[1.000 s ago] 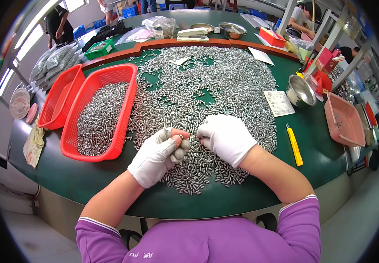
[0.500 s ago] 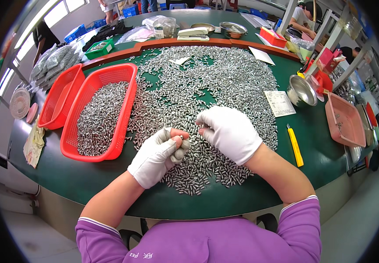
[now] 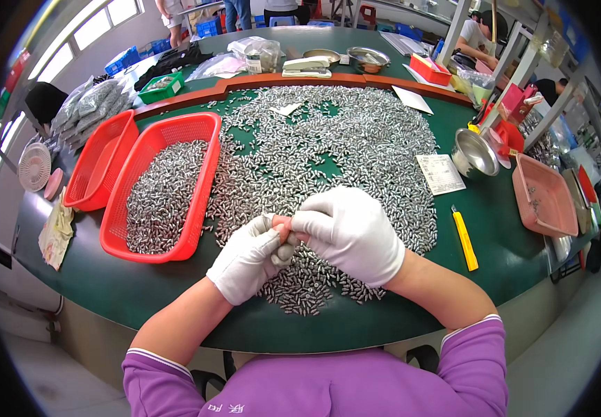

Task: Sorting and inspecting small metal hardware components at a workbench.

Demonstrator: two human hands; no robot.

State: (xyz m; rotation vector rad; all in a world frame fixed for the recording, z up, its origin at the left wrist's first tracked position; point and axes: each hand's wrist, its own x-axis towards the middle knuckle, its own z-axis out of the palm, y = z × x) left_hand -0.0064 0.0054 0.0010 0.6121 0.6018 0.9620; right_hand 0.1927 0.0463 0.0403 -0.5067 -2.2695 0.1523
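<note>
A wide spread of small silvery metal parts [image 3: 377, 146], pointed like little bullets, covers the middle of the green table. Over its near part my two gloved hands meet. My left hand [image 3: 248, 258] is closed, its thumb and bare index fingertip pinched together. Against that pinch press the fingertips of my right hand [image 3: 349, 233], also closed. Whatever lies between the fingers is hidden or too small to make out. Left of the hands stands a red plastic basket [image 3: 211, 177] holding a heap of the same parts.
Beside the basket is another red basket [image 3: 99, 174]. To the right lie a yellow utility knife [image 3: 464, 240], a printed paper slip [image 3: 441, 174], a steel bowl [image 3: 476, 153] and a pink tray [image 3: 547, 221]. A brown wooden edge [image 3: 280, 78] bounds the far side.
My right hand has moved left and nearer, and its fingertips now meet those of my left hand. The left hand stays closed in nearly the same place. The view has shifted slightly.
</note>
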